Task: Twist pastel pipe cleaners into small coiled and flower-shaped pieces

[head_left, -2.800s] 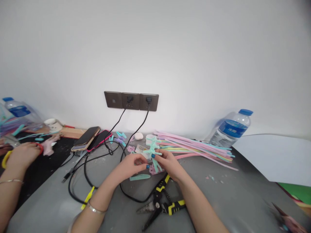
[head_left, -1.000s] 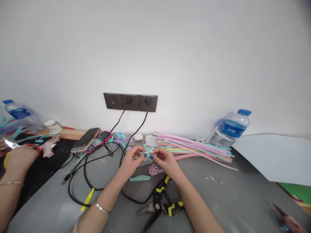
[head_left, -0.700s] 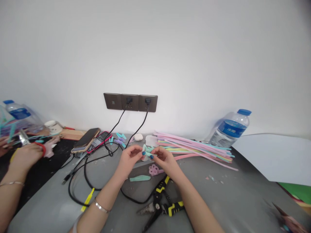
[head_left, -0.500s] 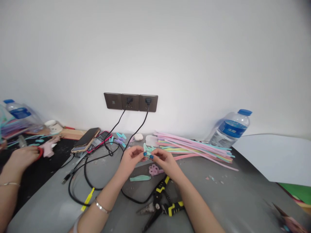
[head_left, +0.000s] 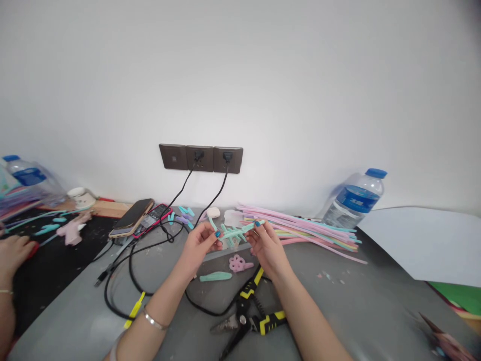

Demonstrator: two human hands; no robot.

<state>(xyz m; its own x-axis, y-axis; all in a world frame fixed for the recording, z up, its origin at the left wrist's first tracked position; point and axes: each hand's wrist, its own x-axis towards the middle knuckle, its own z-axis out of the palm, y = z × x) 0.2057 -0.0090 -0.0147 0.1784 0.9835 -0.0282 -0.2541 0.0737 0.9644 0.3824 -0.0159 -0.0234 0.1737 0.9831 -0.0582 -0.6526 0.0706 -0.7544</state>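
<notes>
Mint-green branched strip was pinched by left hand and right hand over the grey table, long axis stretched left to right, right end higher or farther, capped bottle placed far right, contents unclear.

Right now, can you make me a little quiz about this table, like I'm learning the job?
1. What colour is the piece between the left hand and the right hand?
2. True or false: the right hand is holding the pliers.
3. Fill in: the pink thing just past the pliers is shaped like a ____.

Key:
1. Mint green.
2. False; the pliers lie on the table.
3. Flower.
</notes>
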